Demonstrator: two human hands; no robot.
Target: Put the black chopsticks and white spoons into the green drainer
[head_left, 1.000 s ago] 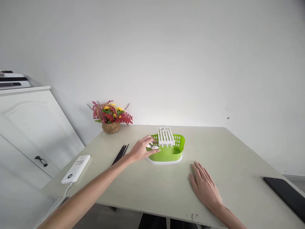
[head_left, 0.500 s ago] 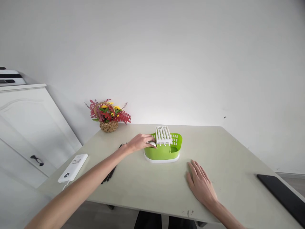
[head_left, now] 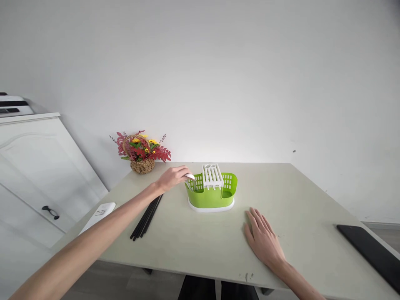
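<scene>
My left hand (head_left: 174,177) is closed on a white, rounded piece that looks like a spoon (head_left: 190,176), just above the left end of a green cutlery basket (head_left: 212,201). Its lower part is hard to make out against the basket's slotted wall. A white slatted rack (head_left: 213,176) with small hooks spans the middle of the basket, which stands on a white base. On the table to the right, my right hand (head_left: 263,238) lies flat with nothing in it.
Several black chopsticks (head_left: 146,216) lie under my left forearm. A white power bank (head_left: 99,214) is partly behind that arm. A wicker basket of flowers (head_left: 142,166) stands at the back left, and a black flat device (head_left: 368,254) lies at the right edge.
My left hand has risen out of the basket's left end and moved left, with the spoon still in it. My right hand stays in place.
</scene>
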